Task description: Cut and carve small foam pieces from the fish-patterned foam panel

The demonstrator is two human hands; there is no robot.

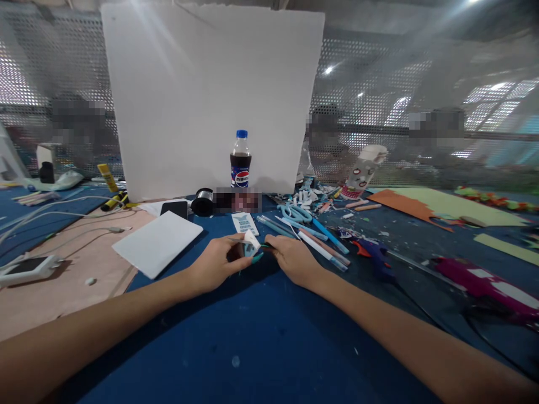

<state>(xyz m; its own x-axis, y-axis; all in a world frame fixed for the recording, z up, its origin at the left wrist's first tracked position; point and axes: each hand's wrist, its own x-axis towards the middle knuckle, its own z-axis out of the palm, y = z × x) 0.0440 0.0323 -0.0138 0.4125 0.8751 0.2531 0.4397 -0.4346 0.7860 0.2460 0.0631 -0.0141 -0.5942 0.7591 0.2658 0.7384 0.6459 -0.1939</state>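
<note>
My left hand (217, 262) is closed in a pinch on a small white and pale-blue folded piece (251, 241), with a bit of teal at the thumb. Close on its right, my right hand (295, 259) has its fingers pressed together at the end of a thin dark-green strip (266, 245) that reaches toward the piece. What exactly this strip is, I cannot make out. Just beyond the hands lies a printed white card (244, 223). Light-blue scissors (297, 213) and several blue, pink and white rods (318, 247) lie beside my right hand.
A cola bottle (241, 163) stands before a large white board (210, 95). To the left are a white sheet (158, 244) and a wire spool (202, 202). Glue guns, one blue (377, 258) and one magenta (484, 283), lie right with trailing cords. Paper scraps (311, 196) are heaped behind.
</note>
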